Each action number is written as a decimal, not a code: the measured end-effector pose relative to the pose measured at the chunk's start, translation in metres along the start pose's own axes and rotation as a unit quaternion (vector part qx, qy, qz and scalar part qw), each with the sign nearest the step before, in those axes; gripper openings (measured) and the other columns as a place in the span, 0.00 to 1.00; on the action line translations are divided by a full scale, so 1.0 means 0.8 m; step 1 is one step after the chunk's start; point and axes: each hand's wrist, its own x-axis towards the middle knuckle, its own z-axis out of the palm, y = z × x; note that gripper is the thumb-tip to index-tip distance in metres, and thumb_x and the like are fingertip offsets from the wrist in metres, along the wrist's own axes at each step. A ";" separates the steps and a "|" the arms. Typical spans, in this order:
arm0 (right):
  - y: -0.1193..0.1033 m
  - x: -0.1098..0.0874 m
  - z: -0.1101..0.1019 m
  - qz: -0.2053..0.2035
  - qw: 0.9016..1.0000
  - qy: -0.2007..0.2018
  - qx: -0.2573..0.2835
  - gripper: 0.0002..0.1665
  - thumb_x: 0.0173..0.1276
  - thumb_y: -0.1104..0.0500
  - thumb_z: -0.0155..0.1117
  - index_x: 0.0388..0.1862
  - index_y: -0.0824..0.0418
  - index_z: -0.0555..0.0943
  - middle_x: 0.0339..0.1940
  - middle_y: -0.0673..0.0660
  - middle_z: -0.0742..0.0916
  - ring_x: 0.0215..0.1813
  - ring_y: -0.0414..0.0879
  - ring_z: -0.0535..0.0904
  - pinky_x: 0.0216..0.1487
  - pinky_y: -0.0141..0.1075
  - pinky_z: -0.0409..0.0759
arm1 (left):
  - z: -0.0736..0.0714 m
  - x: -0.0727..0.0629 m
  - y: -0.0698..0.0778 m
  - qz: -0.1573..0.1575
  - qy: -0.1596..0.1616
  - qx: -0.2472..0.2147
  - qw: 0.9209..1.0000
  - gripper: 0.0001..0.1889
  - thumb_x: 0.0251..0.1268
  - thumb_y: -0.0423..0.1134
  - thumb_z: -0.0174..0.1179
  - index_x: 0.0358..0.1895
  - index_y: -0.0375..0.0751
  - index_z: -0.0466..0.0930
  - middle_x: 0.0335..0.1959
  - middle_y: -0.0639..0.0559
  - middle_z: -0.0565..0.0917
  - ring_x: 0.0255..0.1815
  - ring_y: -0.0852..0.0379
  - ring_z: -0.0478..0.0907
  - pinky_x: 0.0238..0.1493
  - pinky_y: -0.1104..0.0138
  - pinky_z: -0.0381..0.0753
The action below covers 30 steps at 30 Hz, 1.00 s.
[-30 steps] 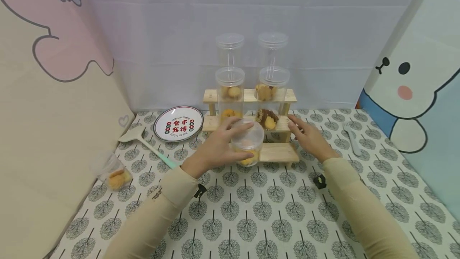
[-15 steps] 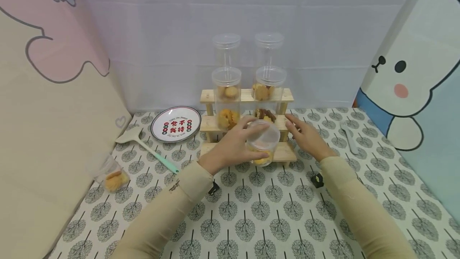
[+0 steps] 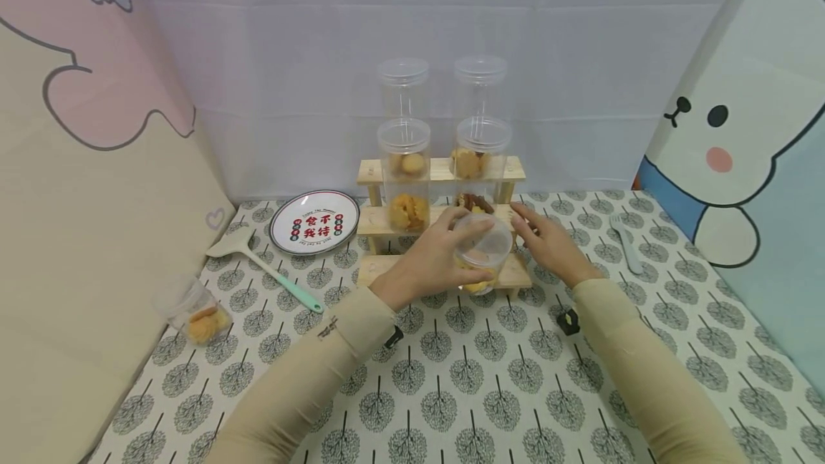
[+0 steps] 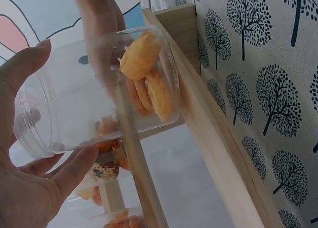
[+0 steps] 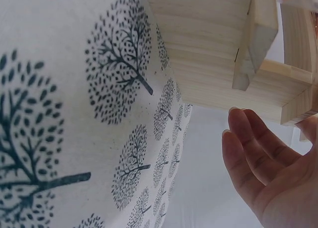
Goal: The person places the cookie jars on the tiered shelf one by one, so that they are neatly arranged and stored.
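Note:
My left hand (image 3: 428, 260) grips a clear lidded jar (image 3: 485, 253) near its top, thumb and fingers spread around the lid end. Yellow cookies (image 4: 141, 56) lie at the jar's base. In the left wrist view that base is right at the edge of the wooden stand (image 4: 198, 118); in the head view it overlaps the right part of the lowest step (image 3: 380, 265). My right hand (image 3: 548, 245) is beside the stand's right side, fingers loosely bent. Nothing is in its grasp; its fingertips (image 5: 233, 143) are close to the wood in the right wrist view.
Cookie jars stand on the upper steps: front left (image 3: 404, 170), front right (image 3: 483, 142), and two behind. Left of the stand lie a plate (image 3: 316, 203), a spatula (image 3: 277, 274) and a tilted cookie jar (image 3: 193, 306). A fork (image 3: 626, 245) lies to the right.
My left hand has carried the jar to the right, from in front of the stand's middle to its right part. The right hand has stayed almost still beside the stand.

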 end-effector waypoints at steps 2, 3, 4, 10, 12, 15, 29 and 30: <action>0.000 0.000 0.000 -0.001 1.000 0.001 0.000 0.36 0.80 0.34 0.36 0.81 0.42 0.56 0.52 0.67 0.85 0.44 0.54 0.81 0.44 0.51 0.80 | 0.002 0.000 0.000 -0.004 0.000 -0.003 1.000 0.44 0.52 0.61 0.73 0.74 0.59 0.67 0.75 0.41 0.61 0.64 0.42 0.73 0.61 0.53 0.80; 0.001 0.000 0.001 -0.002 1.000 0.001 0.001 0.36 0.80 0.34 0.36 0.81 0.42 0.56 0.52 0.67 0.85 0.45 0.54 0.81 0.44 0.51 0.80 | 0.003 0.001 0.000 -0.006 0.000 -0.003 1.000 0.44 0.52 0.61 0.73 0.74 0.59 0.67 0.74 0.41 0.61 0.64 0.42 0.73 0.60 0.53 0.80; 0.001 0.000 0.001 -0.002 1.000 0.002 0.001 0.36 0.80 0.34 0.36 0.81 0.42 0.56 0.52 0.67 0.85 0.45 0.54 0.81 0.44 0.52 0.80 | 0.004 0.001 0.000 -0.008 0.000 -0.003 1.000 0.44 0.52 0.61 0.73 0.74 0.59 0.67 0.74 0.40 0.61 0.63 0.43 0.74 0.59 0.54 0.81; 0.002 0.002 0.000 -0.007 1.000 0.004 0.005 0.35 0.80 0.34 0.36 0.81 0.41 0.55 0.53 0.66 0.85 0.46 0.55 0.81 0.47 0.53 0.80 | 0.008 0.004 -0.001 -0.008 0.012 -0.006 1.000 0.44 0.53 0.60 0.73 0.74 0.58 0.67 0.71 0.41 0.63 0.56 0.48 0.77 0.53 0.59 0.84; 0.002 0.003 0.000 -0.007 1.000 0.005 0.006 0.35 0.79 0.34 0.36 0.81 0.41 0.56 0.53 0.66 0.85 0.46 0.55 0.81 0.47 0.54 0.80 | 0.008 0.005 -0.001 -0.010 0.015 -0.007 1.000 0.44 0.53 0.60 0.73 0.74 0.58 0.67 0.71 0.41 0.63 0.55 0.49 0.78 0.52 0.60 0.84; 0.001 0.004 -0.001 -0.005 1.000 0.006 0.006 0.35 0.79 0.33 0.36 0.81 0.40 0.56 0.52 0.67 0.85 0.46 0.55 0.81 0.46 0.54 0.81 | 0.010 0.007 -0.002 -0.015 0.017 -0.009 1.000 0.43 0.53 0.61 0.72 0.74 0.59 0.67 0.70 0.42 0.63 0.54 0.50 0.78 0.51 0.61 0.85; 0.004 0.002 0.002 0.000 1.000 0.009 0.003 0.36 0.79 0.33 0.36 0.81 0.41 0.56 0.52 0.66 0.85 0.46 0.55 0.82 0.46 0.54 0.81 | 0.017 0.009 -0.005 -0.025 0.019 -0.011 0.999 0.43 0.54 0.61 0.71 0.75 0.60 0.65 0.71 0.41 0.62 0.54 0.49 0.79 0.49 0.60 0.85; 0.004 0.002 0.003 -0.001 1.000 0.010 0.003 0.36 0.79 0.33 0.36 0.81 0.41 0.56 0.52 0.66 0.85 0.46 0.56 0.82 0.47 0.54 0.81 | 0.017 0.009 -0.005 -0.027 0.018 -0.011 0.999 0.43 0.54 0.61 0.71 0.75 0.60 0.65 0.71 0.41 0.62 0.54 0.48 0.79 0.49 0.60 0.85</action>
